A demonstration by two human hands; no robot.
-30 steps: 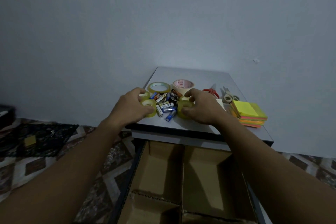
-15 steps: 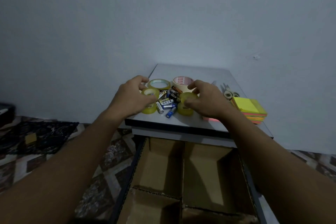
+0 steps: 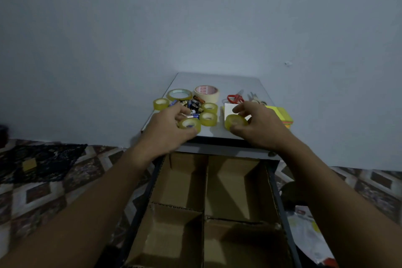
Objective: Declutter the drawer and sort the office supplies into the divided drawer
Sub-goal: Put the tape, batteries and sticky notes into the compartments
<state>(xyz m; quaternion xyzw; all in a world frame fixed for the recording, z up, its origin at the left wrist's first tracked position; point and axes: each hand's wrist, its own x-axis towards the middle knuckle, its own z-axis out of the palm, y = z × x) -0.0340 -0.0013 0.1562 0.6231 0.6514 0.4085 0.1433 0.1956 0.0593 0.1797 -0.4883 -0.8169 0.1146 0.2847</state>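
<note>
Desktop [image 3: 219, 81], left hand [image 3: 165, 135] seemingly around tape [image 3: 189, 124]

Matt cardboard drawer dividers [image 3: 205, 183]

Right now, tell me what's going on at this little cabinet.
A person is sorting office supplies on a cabinet top. The left hand grips a yellow tape roll beside the batteries; the right hand pinches a second yellow tape roll in its fingers. Other tape rolls, scissors and sticky notes lie there too. The divided drawer below stands open, no supplies visible inside.
</note>
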